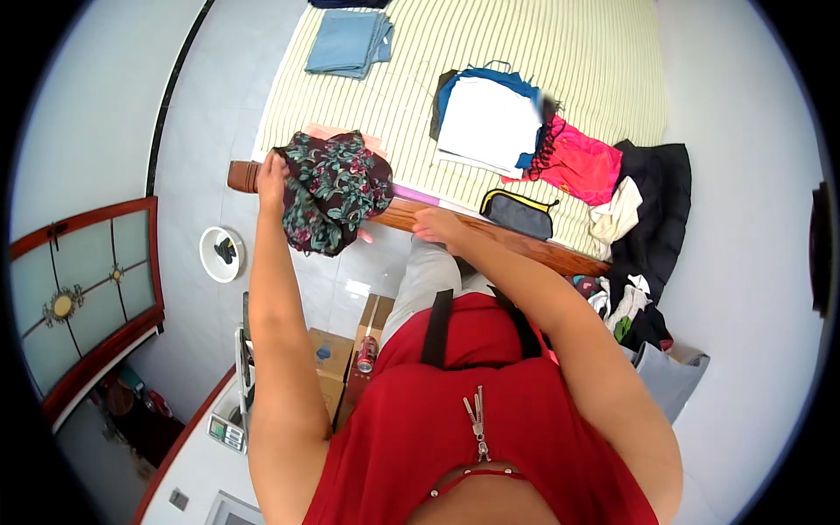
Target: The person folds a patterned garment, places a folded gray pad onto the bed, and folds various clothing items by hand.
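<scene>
My left hand [273, 179] is closed on the upper left corner of a dark floral garment [337, 179] with green leaves and red flowers. The cloth hangs loosely over the near edge of the bed, and its exact kind is unclear. By the bed's wooden edge, my right hand [437, 226] has its fingers curled in, with nothing showing in them, apart from the garment. Partly covered by the floral cloth, a peach-coloured cloth [374, 143] lies on the bed.
On the striped bed [411, 96] lie folded blue cloth [339, 42], a pile topped by white cloth [490, 122], pink cloth [582, 162] and a grey pouch [516, 214]. A white bucket [210, 255], cardboard box [328, 359] and red can [367, 353] are below.
</scene>
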Demonstrator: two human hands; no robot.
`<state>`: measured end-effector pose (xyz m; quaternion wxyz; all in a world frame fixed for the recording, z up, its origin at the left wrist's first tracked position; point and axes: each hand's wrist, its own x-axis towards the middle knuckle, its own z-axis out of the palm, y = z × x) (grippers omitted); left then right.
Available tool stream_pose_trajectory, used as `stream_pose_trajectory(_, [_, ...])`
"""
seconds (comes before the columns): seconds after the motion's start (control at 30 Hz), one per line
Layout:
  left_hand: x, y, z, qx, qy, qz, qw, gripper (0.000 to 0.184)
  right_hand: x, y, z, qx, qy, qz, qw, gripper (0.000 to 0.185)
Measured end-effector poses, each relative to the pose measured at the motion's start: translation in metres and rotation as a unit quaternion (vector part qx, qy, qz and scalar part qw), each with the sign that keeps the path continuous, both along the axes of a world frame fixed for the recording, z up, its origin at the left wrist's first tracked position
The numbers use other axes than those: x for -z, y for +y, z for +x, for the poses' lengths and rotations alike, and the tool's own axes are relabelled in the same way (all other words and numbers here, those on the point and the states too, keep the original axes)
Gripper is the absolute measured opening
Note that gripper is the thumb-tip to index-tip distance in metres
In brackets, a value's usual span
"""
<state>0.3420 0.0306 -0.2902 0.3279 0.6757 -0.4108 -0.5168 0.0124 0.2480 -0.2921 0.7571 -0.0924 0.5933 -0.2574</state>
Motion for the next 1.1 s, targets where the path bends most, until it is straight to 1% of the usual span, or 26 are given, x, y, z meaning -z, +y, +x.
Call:
stream_pose_trajectory(0.07, [0.079, 0.005, 0.039, 0.071, -0.04, -0.02, 0.996, 0.05, 0.009, 0.02, -0.034, 0.061, -0.015, 0.022, 0.998, 0.031])
stream_pose_trajectory(0.1, [0.119, 0.012, 0.06, 0.063, -0.095, -0.013, 0.993, 0.053, 0.013, 0.029, -0.05, 0.085, -0.002, 0.027, 0.996, 0.03])
stream_pose_trajectory(0.13, [0.141, 0.025, 0.075, 0.053, -0.15, -0.004, 0.987, 0.056, 0.015, 0.037, -0.065, 0.105, 0.012, 0.034, 0.994, 0.029])
stream_pose_trajectory(0.2, [0.132, 0.055, 0.077, 0.048, -0.134, 0.119, 0.983, 0.062, 0.008, 0.05, -0.09, 0.158, 0.04, 0.043, 0.986, 0.027])
stream_pose_trajectory(0.3, [0.089, 0.091, 0.044, -0.041, -0.095, 0.257, 0.961, 0.065, -0.002, 0.071, -0.119, 0.216, 0.056, 0.052, 0.973, 0.026])
stream_pose_trajectory(0.4, [0.105, 0.099, 0.035, -0.025, -0.09, 0.291, 0.952, 0.065, 0.009, 0.095, -0.132, 0.23, 0.07, 0.091, 0.966, 0.027])
stream_pose_trajectory(0.43, [0.11, 0.1, 0.028, -0.022, -0.101, 0.27, 0.957, 0.066, 0.013, 0.099, -0.131, 0.223, 0.07, 0.103, 0.967, 0.027])
stream_pose_trajectory(0.53, [0.123, 0.09, 0.009, 0.008, -0.079, 0.198, 0.977, 0.067, 0.018, 0.101, -0.122, 0.193, 0.067, 0.123, 0.971, 0.028])
stream_pose_trajectory(0.57, [0.127, 0.083, 0.004, 0.072, -0.179, 0.156, 0.969, 0.066, 0.019, 0.097, -0.115, 0.178, 0.062, 0.122, 0.974, 0.028])
stream_pose_trajectory(0.6, [0.131, 0.077, 0.001, 0.136, -0.276, 0.113, 0.945, 0.065, 0.019, 0.093, -0.108, 0.163, 0.057, 0.122, 0.977, 0.028])
stream_pose_trajectory(0.63, [0.124, 0.071, -0.008, 0.198, -0.369, 0.07, 0.905, 0.065, 0.016, 0.087, -0.102, 0.15, 0.044, 0.107, 0.982, 0.027])
stream_pose_trajectory(0.67, [0.116, 0.069, -0.015, 0.23, -0.39, 0.054, 0.89, 0.06, 0.013, 0.081, -0.094, 0.134, 0.043, 0.099, 0.985, 0.027])
stream_pose_trajectory(0.73, [0.11, 0.058, -0.034, 0.286, -0.387, 0.024, 0.876, 0.056, 0.012, 0.068, -0.085, 0.104, 0.045, 0.079, 0.99, 0.027])
stream_pose_trajectory(0.83, [0.106, 0.05, -0.06, 0.307, -0.413, 0.009, 0.857, 0.05, 0.015, 0.057, -0.077, 0.073, 0.051, 0.032, 0.996, 0.026])
stream_pose_trajectory(0.93, [0.099, 0.053, -0.081, 0.314, -0.331, -0.043, 0.889, 0.045, 0.009, 0.057, -0.079, 0.088, 0.044, 0.032, 0.995, 0.026])
stream_pose_trajectory(0.97, [0.124, 0.058, -0.076, 0.339, -0.314, -0.092, 0.882, 0.043, 0.005, 0.059, -0.081, 0.096, 0.047, 0.035, 0.994, 0.026])
stream_pose_trajectory(1.0, [0.117, 0.065, -0.084, 0.347, -0.311, -0.082, 0.881, 0.043, 0.002, 0.062, -0.086, 0.11, 0.053, 0.035, 0.992, 0.026])
stream_pose_trajectory(1.03, [0.099, 0.072, -0.097, 0.373, -0.324, -0.033, 0.869, 0.043, 0.0, 0.068, -0.091, 0.127, 0.06, 0.035, 0.99, 0.026])
stream_pose_trajectory(1.1, [0.113, 0.09, -0.096, 0.43, -0.235, -0.039, 0.871, 0.042, -0.009, 0.081, -0.104, 0.173, 0.069, 0.034, 0.982, 0.025])
